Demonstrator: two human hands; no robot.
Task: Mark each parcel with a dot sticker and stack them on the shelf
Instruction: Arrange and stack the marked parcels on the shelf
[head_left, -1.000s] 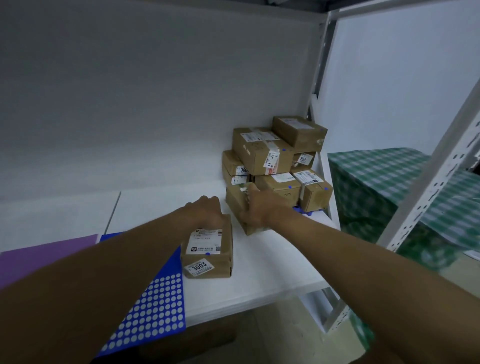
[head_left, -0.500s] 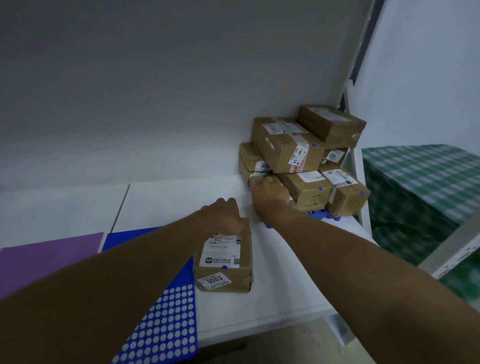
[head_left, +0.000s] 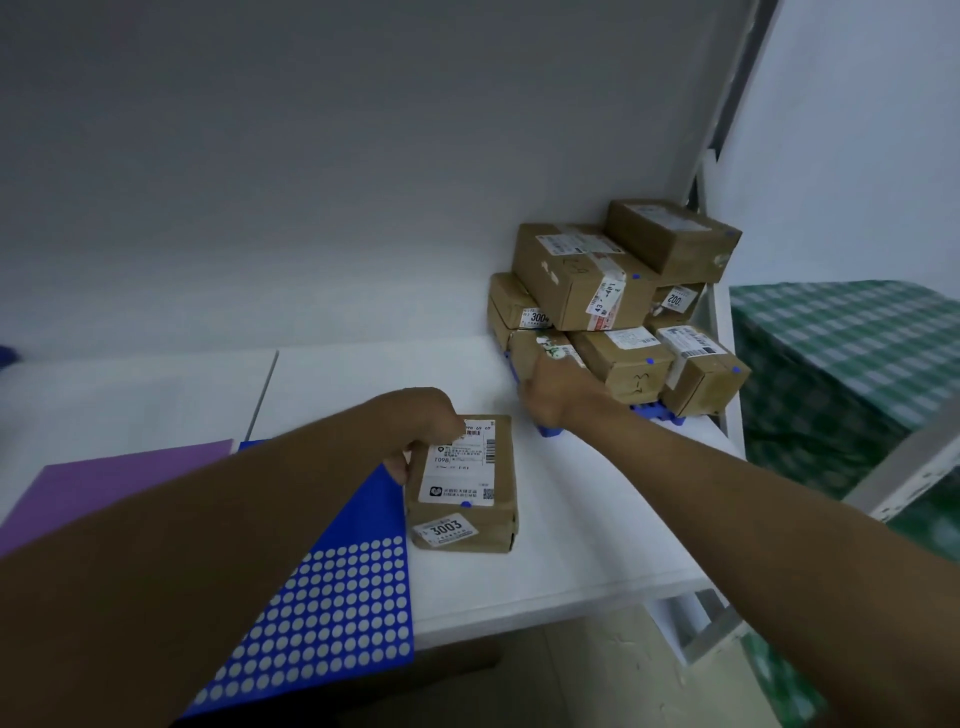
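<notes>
Two hands work on the white shelf: the left hand has its fingers curled over the far end of a parcel lying flat beside the blue sticker sheet. The right hand reaches to a low box in the parcel stack at the shelf's right end; whether its fingers grasp it cannot be told.

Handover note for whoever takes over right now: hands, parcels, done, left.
Left hand: holds the far end of the 3003 parcel, which lies flat on the shelf.
Right hand: at a bottom parcel of the stack; grip hidden.
Done: stacked parcels that show a corner carry blue dots; the 3003 parcel has one on its label.
Left: stack the 3003 parcel. The blue sticker sheet lies under the left arm.
</notes>
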